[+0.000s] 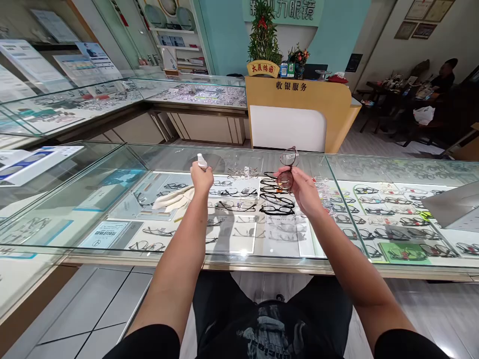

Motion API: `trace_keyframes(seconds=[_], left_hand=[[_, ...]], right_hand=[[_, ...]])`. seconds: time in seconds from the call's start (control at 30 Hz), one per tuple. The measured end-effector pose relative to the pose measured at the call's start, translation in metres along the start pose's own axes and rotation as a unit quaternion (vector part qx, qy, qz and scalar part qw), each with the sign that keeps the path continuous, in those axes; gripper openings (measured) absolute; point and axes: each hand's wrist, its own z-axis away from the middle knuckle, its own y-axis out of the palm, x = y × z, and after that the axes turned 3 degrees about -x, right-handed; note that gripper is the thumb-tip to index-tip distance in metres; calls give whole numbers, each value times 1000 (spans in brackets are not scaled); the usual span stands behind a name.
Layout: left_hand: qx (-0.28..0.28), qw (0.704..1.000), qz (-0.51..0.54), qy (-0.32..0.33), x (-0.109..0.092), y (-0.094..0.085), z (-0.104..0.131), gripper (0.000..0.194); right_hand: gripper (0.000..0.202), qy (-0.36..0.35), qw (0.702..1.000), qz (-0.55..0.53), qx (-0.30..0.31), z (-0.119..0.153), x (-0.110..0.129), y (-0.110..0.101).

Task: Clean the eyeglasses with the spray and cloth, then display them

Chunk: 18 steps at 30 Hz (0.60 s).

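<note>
My left hand (202,178) is wrapped round a small white spray bottle (201,160), held upright above the glass counter. Between the fingers of my right hand (304,188) is a pair of reddish-brown eyeglasses (289,156), raised with one lens above the other. A pale cream cloth or glove (174,200) lies on the counter, left of and below my left hand. Beside my right hand, dark-framed glasses (276,195) are lined up in a column. I cannot tell whether the nozzle points exactly at the lenses.
The glass display counter (243,263) runs across in front of me, with several rows of glasses inside. A wooden cashier desk (299,114) stands behind it, carrying a plant (263,37). At the right, a grey-white panel (454,204) leans over the counter. A person (444,75) sits far back right.
</note>
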Motion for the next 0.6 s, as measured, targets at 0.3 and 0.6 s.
trace_keyframes(seconds=[0.3,0.6], left_hand=[[0,997,-80,8,16,0,-5,30],[2,991,-128,49,5,-29,-20,68]], right_hand=[[45,1,1000,13,-1,2,1,0],[45,-3,1000,15,-8,2,2,-2]])
